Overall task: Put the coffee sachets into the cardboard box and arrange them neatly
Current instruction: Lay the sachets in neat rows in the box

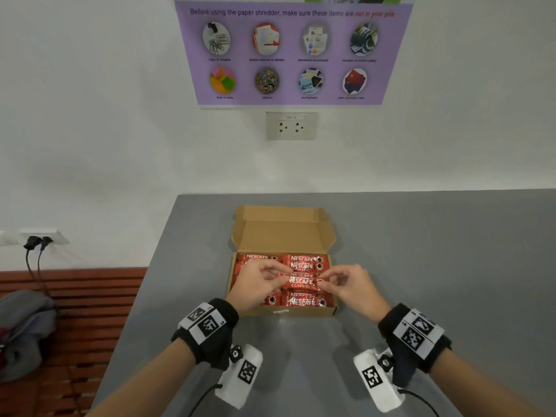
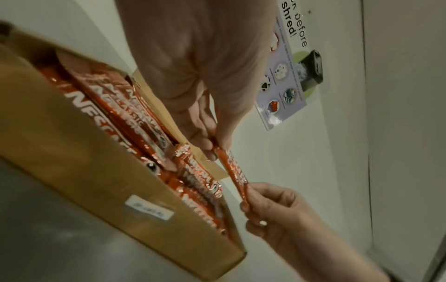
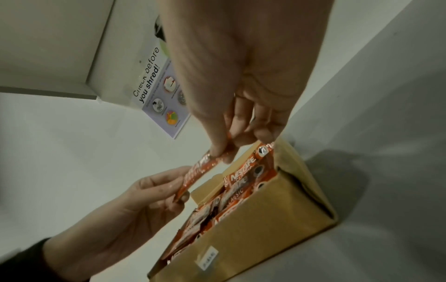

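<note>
One red coffee sachet point(image 1: 301, 281) is held level just above the open cardboard box point(image 1: 281, 312), over its middle. The long axis of the sachet runs left to right, parallel to the front wall of the box, with the printed face turned upward. Its left end is pinched between thumb and fingertips of the left hand point(image 1: 255, 284); its right end is pinched in the same way by the right hand point(image 1: 350, 285). Each grip is narrow and closed on a sealed end of the sachet, with the remaining fingers loosely curled.

The box stands on the grey worktop point(image 1: 421, 266), with its lid point(image 1: 282, 233) folded back and upright at the far side. The box is filled with further red sachets point(image 1: 304, 300), laid flat in two columns, left and right, with their long axes also left to right. In the wrist views, these sachets are seen overlapping one another and reaching close to the rim. A small white label point(image 1: 280, 311) is fixed to the front wall of the box.

A purple poster point(image 1: 293, 52) and a wall socket point(image 1: 291, 126) are mounted on the wall behind the worktop.
</note>
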Motion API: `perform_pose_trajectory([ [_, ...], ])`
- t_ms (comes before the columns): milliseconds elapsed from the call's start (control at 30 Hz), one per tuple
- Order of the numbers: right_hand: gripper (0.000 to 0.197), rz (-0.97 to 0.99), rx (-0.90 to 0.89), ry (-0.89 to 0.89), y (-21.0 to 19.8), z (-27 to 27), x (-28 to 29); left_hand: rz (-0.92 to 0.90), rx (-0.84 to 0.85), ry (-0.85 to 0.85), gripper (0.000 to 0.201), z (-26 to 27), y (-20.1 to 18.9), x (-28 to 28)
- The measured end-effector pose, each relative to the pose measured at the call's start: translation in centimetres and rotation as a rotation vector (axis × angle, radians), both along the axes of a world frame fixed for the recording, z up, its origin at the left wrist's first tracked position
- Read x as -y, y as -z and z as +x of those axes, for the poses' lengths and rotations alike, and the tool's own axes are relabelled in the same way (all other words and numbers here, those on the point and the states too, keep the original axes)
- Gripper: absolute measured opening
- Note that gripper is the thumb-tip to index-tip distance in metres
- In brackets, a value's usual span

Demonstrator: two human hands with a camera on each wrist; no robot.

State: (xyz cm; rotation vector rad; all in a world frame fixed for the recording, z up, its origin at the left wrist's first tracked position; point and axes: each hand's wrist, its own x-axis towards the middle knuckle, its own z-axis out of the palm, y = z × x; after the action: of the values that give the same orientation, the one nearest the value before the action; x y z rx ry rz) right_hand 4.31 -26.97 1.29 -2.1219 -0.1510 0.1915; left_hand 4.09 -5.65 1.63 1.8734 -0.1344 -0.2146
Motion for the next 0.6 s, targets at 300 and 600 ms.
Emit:
perform_pose_trajectory([
  [300, 0.011, -0.22, -0.046, -0.088, 0.4, -0.3, 0.5, 0.37, 0.158, 0.12, 0.01, -0.6, 0.9, 0.8],
  [600, 0.009, -0.213, -0.001, 0.002, 0.7, -0.4, 0.3, 0.534, 0.281, 0.155, 0.024, -1.1, 1.8, 1.4],
])
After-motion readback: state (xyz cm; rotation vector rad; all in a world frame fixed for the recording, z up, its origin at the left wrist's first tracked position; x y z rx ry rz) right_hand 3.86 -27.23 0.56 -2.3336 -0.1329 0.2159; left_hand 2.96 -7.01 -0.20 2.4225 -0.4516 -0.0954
